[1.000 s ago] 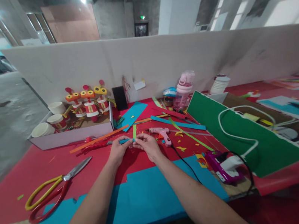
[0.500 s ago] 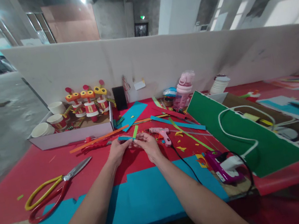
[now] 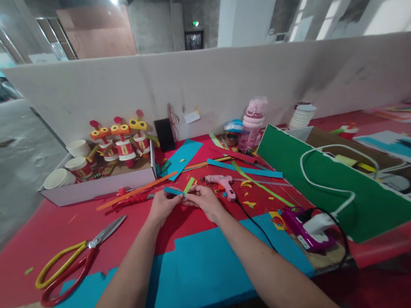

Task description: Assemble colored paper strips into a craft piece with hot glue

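Observation:
My left hand is closed on a short blue paper strip that sticks out beyond the fingers. A light green paper strip meets the blue one at its end, and my right hand pinches them there. The two hands touch or nearly touch at the fingertips, over the red tabletop. Just right of my right hand lies a pink glue gun, its black cord running toward the near edge. Fingers partly hide where the strips join.
Large scissors lie open at left. Behind them stands a white box with paper-cup figures and cups. Blue boards lie along the near edge. At right are a purple power strip, a green board and a pink bottle.
The green strip has tilted to the right and the blue strip now slants more at its left end. Both hands have shifted only slightly; the other things stay in place.

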